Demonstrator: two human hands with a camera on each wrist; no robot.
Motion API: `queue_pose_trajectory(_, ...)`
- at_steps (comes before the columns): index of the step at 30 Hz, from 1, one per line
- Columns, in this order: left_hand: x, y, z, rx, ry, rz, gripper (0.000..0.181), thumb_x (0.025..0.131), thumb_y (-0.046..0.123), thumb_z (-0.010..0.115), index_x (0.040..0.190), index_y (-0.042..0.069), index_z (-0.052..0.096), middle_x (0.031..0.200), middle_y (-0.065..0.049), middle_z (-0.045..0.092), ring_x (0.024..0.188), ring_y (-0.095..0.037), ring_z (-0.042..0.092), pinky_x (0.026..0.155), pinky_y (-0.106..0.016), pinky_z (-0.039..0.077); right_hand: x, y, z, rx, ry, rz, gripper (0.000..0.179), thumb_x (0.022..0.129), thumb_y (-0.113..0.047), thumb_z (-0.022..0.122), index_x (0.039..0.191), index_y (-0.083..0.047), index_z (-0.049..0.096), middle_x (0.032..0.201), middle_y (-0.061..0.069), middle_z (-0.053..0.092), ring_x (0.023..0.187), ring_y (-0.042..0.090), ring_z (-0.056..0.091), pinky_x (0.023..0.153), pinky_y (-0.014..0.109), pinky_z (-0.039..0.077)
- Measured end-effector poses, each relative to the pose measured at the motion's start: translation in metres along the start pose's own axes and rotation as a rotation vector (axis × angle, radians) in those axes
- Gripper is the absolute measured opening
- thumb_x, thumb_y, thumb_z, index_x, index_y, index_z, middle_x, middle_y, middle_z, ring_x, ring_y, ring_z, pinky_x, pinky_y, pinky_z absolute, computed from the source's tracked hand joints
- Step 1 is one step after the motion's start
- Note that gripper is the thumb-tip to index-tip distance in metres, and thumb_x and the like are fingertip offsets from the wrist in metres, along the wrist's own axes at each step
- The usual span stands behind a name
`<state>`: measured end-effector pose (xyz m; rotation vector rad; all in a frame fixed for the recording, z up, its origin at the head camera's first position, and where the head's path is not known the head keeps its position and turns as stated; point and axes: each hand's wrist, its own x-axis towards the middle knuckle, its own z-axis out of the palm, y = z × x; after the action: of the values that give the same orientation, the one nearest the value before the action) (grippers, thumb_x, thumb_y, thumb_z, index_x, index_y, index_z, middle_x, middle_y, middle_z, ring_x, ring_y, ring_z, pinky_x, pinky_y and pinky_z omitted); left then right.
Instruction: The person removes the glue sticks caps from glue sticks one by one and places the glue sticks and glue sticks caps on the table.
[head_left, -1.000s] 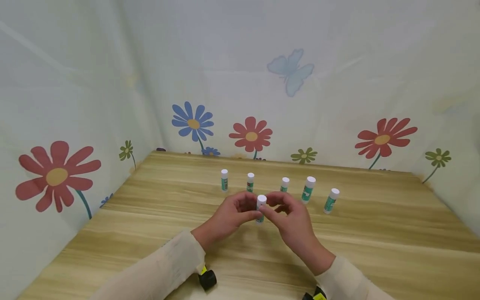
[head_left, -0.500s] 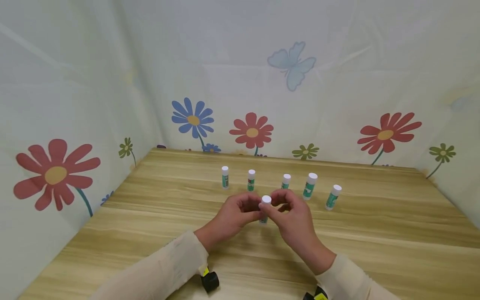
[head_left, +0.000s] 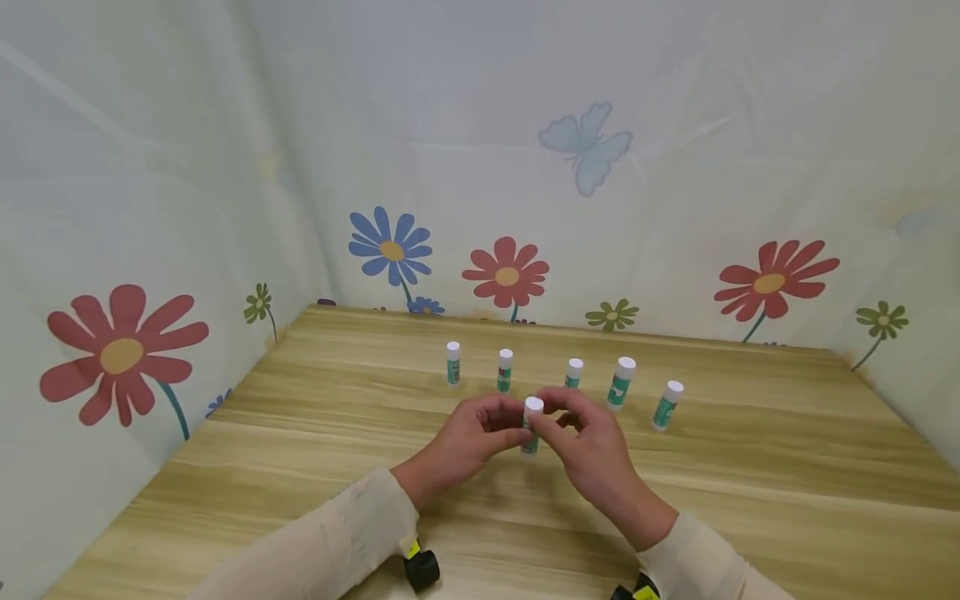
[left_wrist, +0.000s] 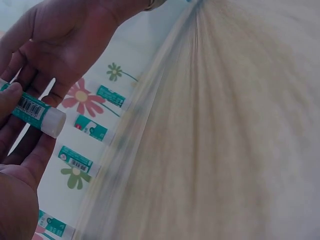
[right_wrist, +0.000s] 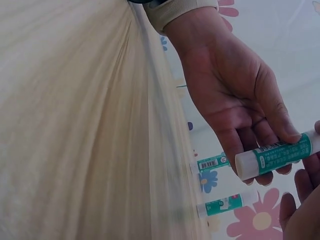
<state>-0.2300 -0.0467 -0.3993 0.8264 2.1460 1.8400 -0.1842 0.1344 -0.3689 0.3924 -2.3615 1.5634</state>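
A glue stick (head_left: 531,446) with a white cap and a green label is held upright between both hands, its base above the tabletop in the wrist views. My left hand (head_left: 465,437) pinches it from the left, thumb in front and fingers behind. From the other side my right hand (head_left: 596,442) grips it, thumb against the label near the cap. In the right wrist view the glue stick (right_wrist: 275,159) shows its white base and printed label; in the left wrist view a barcode shows on the glue stick (left_wrist: 32,111). The fingers partly hide it.
Behind the hands several more glue sticks stand upright in a loose row, from one at the left (head_left: 453,364) to one at the right (head_left: 667,406). The wood-grain table (head_left: 337,400) ends at a flower-printed curtain (head_left: 660,208).
Both hands and the held glue stick have shifted slightly right. My right thumb has moved on the stick near the cap, and more of the label shows. The standing glue sticks stay put.
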Motion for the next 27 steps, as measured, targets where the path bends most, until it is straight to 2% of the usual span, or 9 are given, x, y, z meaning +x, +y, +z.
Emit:
queue_pose_trajectory(3,-0.0002,-0.0002,0.0001,-0.009,0.003,0.001,0.024,0.090,0.024,0.069,0.114,0.020,0.066,0.115,0.003,0.068,0.106,-0.014,0.065,0.094,-0.031,0.052,0.0003,0.0024,-0.0008,-0.003,-0.025,-0.014,0.025,0.092,-0.027,0.066,0.115,-0.016,0.067,0.108,0.001,0.066,0.099,0.015,0.055,0.083,0.027,0.048)
queue_pose_trajectory(5,-0.0006,0.0002,0.0004,-0.012,0.007,-0.001,0.024,0.090,0.025,0.069,0.113,0.020,0.066,0.114,0.002,0.068,0.106,-0.014,0.065,0.094,-0.030,0.052,0.0006,0.0017,-0.0008,0.015,-0.031,0.029,0.030,0.090,-0.029,0.069,0.117,-0.015,0.065,0.108,0.002,0.065,0.100,0.016,0.055,0.082,0.027,0.048)
queue_pose_trajectory(9,-0.0013,0.0009,0.0014,-0.023,0.007,-0.002,0.024,0.089,0.024,0.070,0.112,0.020,0.066,0.112,0.001,0.068,0.106,-0.014,0.065,0.094,-0.030,0.052,0.0004,-0.0015,-0.0005,0.043,-0.003,0.132,0.036,0.084,-0.035,0.075,0.111,-0.013,0.063,0.105,0.004,0.063,0.096,0.017,0.055,0.082,0.026,0.047)
queue_pose_trajectory(13,-0.0007,0.0012,0.0036,-0.034,-0.007,0.007,0.022,0.089,0.021,0.070,0.111,0.018,0.066,0.111,0.000,0.068,0.106,-0.015,0.065,0.093,-0.029,0.053,-0.0007,-0.0036,-0.0021,0.029,0.021,0.159,0.034,0.083,-0.037,0.076,0.103,-0.012,0.064,0.100,0.004,0.064,0.093,0.015,0.056,0.081,0.027,0.047)
queue_pose_trajectory(18,0.0014,0.0002,0.0054,-0.019,-0.033,0.003,0.023,0.089,0.024,0.070,0.111,0.020,0.066,0.112,0.001,0.068,0.106,-0.014,0.065,0.093,-0.029,0.052,-0.0014,-0.0024,-0.0056,-0.014,0.025,0.145,0.026,0.085,-0.035,0.074,0.101,-0.015,0.069,0.097,0.003,0.066,0.092,0.015,0.057,0.080,0.027,0.048)
queue_pose_trajectory(23,-0.0008,0.0014,-0.0007,-0.016,-0.003,0.004,0.022,0.089,0.023,0.070,0.111,0.020,0.066,0.112,0.001,0.068,0.104,-0.017,0.065,0.092,-0.031,0.053,0.0043,-0.0012,-0.0021,-0.020,-0.033,0.059,0.022,0.090,-0.033,0.069,0.107,-0.018,0.070,0.101,0.000,0.066,0.097,0.016,0.056,0.084,0.031,0.049)
queue_pose_trajectory(27,-0.0001,-0.0010,0.0022,-0.039,-0.030,0.025,0.025,0.089,0.021,0.069,0.113,0.017,0.066,0.114,-0.001,0.067,0.105,-0.018,0.065,0.093,-0.031,0.053,0.0011,0.0030,-0.0041,-0.018,-0.044,0.036,0.019,0.093,-0.026,0.066,0.110,-0.019,0.070,0.103,-0.001,0.066,0.098,0.017,0.057,0.085,0.033,0.050)
